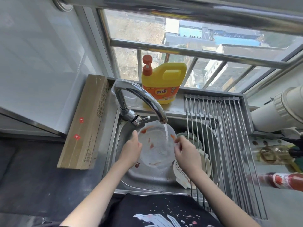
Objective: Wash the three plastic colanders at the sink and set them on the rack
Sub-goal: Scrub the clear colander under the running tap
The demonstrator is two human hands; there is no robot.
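Frame centre: left hand [131, 149] and right hand [186, 150] hold stained clear colander [155, 146] under running faucet [141, 99] over sink [147, 179].

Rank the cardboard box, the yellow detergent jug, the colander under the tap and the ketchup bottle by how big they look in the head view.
1. cardboard box
2. colander and detergent jug: look alike, so unranked; the jug stands farther away
3. ketchup bottle, partly cut off by the frame edge
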